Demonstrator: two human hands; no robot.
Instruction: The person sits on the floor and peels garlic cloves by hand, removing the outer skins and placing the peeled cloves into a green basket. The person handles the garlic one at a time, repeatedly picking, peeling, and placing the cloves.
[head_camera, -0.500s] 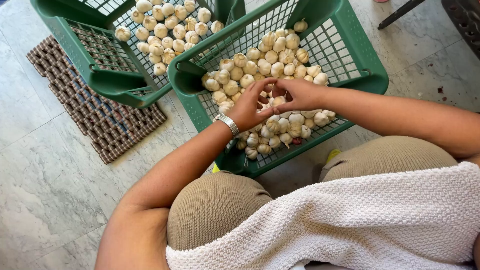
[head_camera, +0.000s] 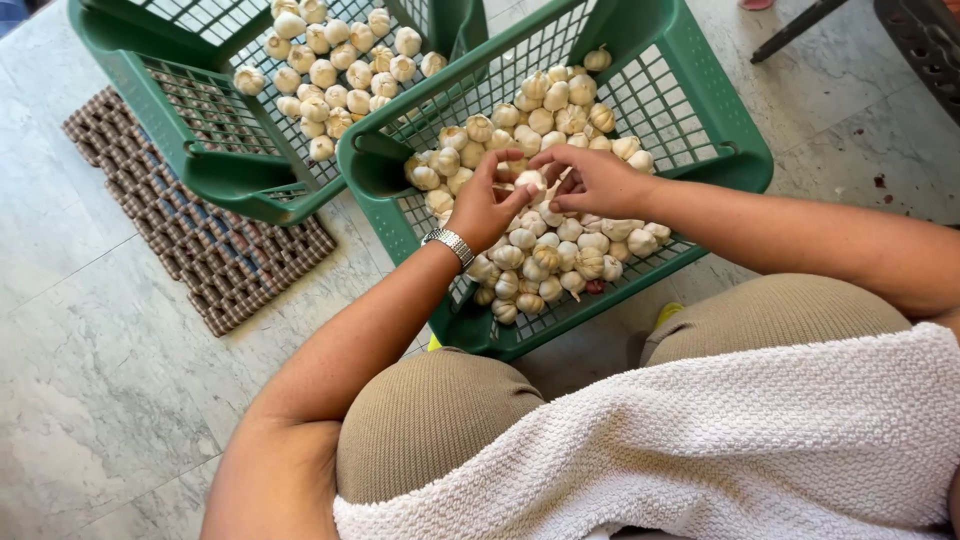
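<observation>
Over the near green crate (head_camera: 700, 130), the left hand (head_camera: 485, 210) and right hand (head_camera: 595, 180) pinch one garlic bulb (head_camera: 530, 181) between fingertips. It is probably light, firm, papery-skinned; best gripped around its round body.

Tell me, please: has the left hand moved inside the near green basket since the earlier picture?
No. The left hand sits at the same place against the near green basket, fingers on one garlic bulb with the right hand.
</observation>
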